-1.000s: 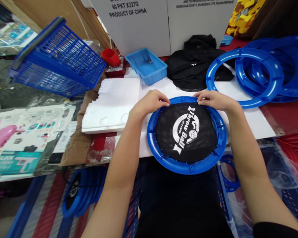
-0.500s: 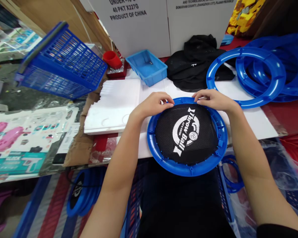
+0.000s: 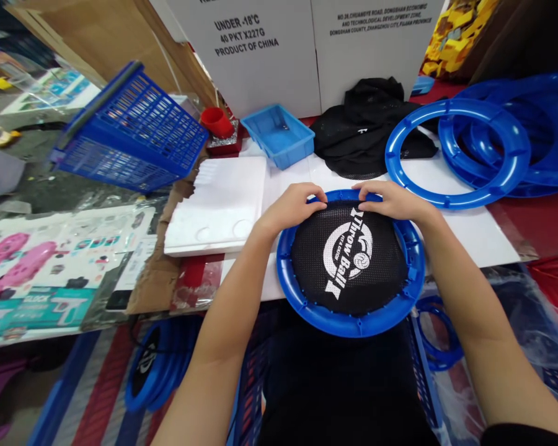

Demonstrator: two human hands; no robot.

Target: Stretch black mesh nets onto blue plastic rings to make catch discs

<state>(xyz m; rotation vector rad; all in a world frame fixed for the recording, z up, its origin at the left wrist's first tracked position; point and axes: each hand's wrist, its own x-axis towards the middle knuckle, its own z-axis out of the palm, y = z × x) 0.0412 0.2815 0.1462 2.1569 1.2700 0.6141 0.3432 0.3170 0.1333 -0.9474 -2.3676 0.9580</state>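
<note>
A blue plastic ring (image 3: 307,306) lies at the table's near edge with a black mesh net (image 3: 348,257) stretched inside it, printed "Throw Ball" in white. My left hand (image 3: 292,207) is curled on the far rim, its fingertips pinching the net's edge against the ring. My right hand (image 3: 390,199) does the same just to the right, fingers bent over the rim. The two hands sit close together at the top of the ring.
Bare blue rings (image 3: 451,152) are stacked at the right. A pile of black nets (image 3: 365,127) lies behind. A small blue tray (image 3: 279,133), a red cup (image 3: 216,121), a blue basket (image 3: 130,133) and a white foam board (image 3: 221,204) stand at the left. Finished rings (image 3: 155,362) lie below the table.
Both hands have slid inward along the far rim toward each other. The view has tipped up a little.
</note>
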